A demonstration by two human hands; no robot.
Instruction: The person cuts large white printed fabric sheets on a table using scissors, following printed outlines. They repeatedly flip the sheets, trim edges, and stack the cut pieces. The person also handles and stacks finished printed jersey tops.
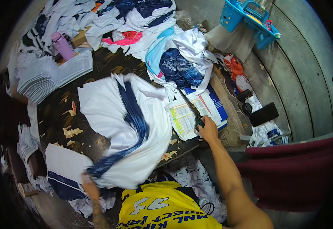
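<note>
A white garment with dark blue stripes [128,126] lies spread across the dark worn table [56,114], blurred as if in motion. My left hand [89,185] grips its lower edge at the table's near side. My right hand [207,129] rests at the table's right edge, closed on the handles of a pair of scissors [191,108] whose blades point up and left over printed paper sheets [187,114].
Stacked white fabric pieces [48,74] and a pink bottle [62,45] sit at the far left. A heap of white and blue garments [155,34] covers the far side. A blue plastic basket [248,19] stands on the floor at right, with a black phone [263,113] nearby.
</note>
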